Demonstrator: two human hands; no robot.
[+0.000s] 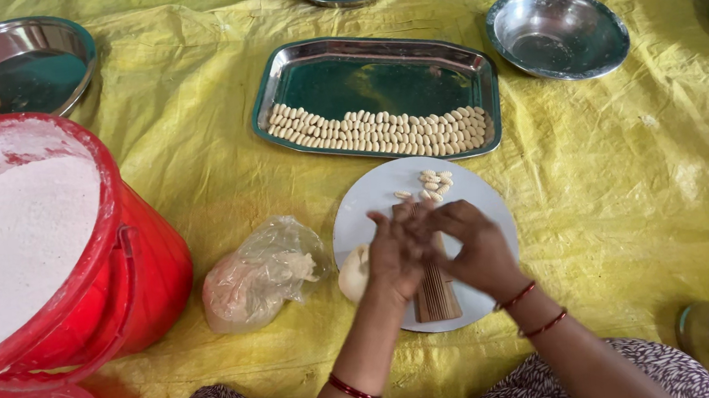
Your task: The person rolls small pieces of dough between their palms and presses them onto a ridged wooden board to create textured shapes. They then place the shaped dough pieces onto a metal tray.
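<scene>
Head view: over the white plate [373, 201], the left hand [395, 257] and right hand [477, 247] meet, fingers pressed together on a ridged wooden board [437, 298]. Dough lump [352, 274] touches the plate's left edge; shaped pieces [433, 183] lie behind; steel tray [376, 76] beyond.

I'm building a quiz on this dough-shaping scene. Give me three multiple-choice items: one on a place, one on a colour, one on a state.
1. Where do the rows of shaped dough pieces lie?
A. red bucket
B. rectangular steel tray
C. round bowl

2. What colour is the sheet on the floor?
A. yellow
B. blue
C. white

3. The hands are:
A. apart, idle
B. together over the ridged wooden board
C. in the bucket

B: they line the tray.
A: yellow throughout.
B: left hand and right hand meet above the board.
</scene>
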